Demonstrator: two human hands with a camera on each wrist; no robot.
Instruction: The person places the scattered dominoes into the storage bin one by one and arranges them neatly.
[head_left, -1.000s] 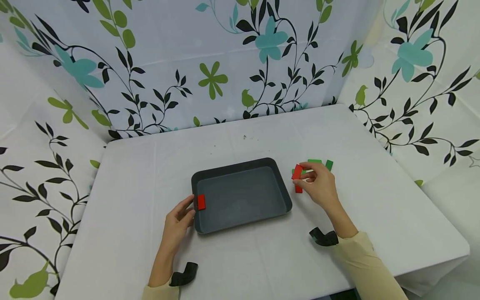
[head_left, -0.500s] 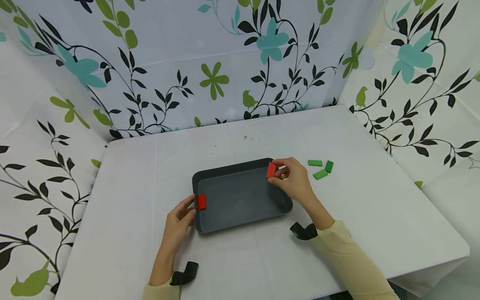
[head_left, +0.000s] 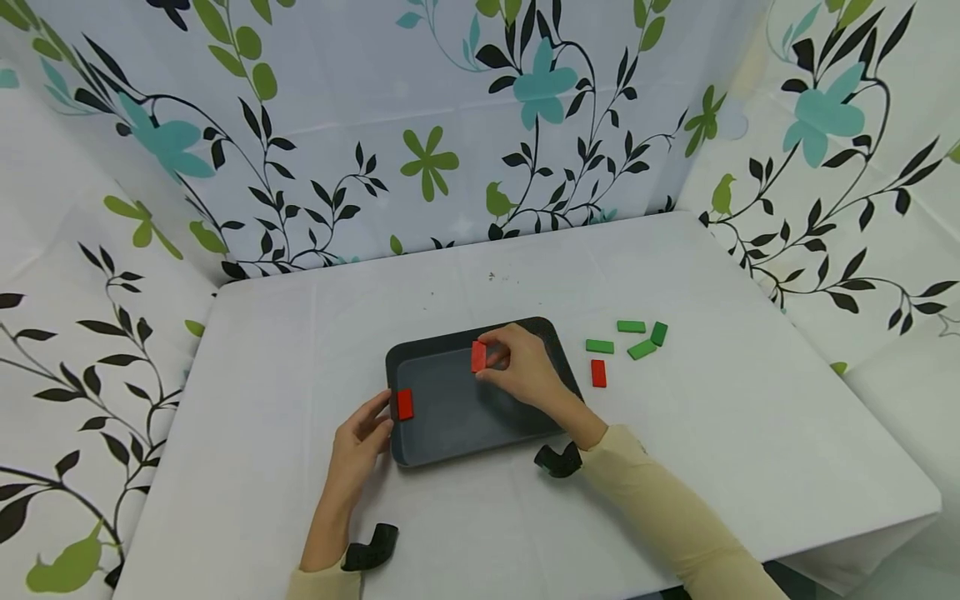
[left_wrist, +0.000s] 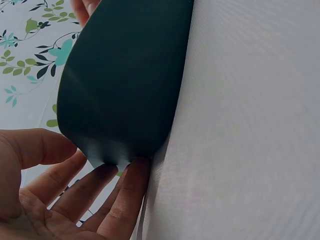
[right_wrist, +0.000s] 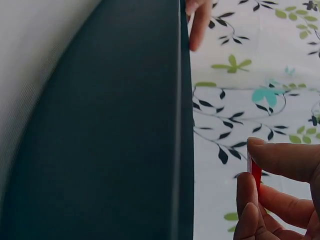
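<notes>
My right hand (head_left: 519,368) pinches a small flat red block (head_left: 478,357) between thumb and fingers, above the dark grey tray (head_left: 457,425). In the right wrist view the held block (right_wrist: 256,172) shows edge-on at the fingertips. Against the tray's left end rests my left hand (head_left: 358,437); in the left wrist view its extended fingers (left_wrist: 125,200) touch the outer wall. Inside the tray, close to that end, lies another red block (head_left: 405,405).
Right of the tray, a red block (head_left: 598,373) lies on the white-covered table (head_left: 750,417). Several green blocks (head_left: 642,349) lie loosely beside and behind it. A patterned curtain (head_left: 330,108) surrounds the table's back and sides.
My right hand has carried the red block leftward from beside the green blocks to over the tray's middle. The left hand stays at the tray's left end.
</notes>
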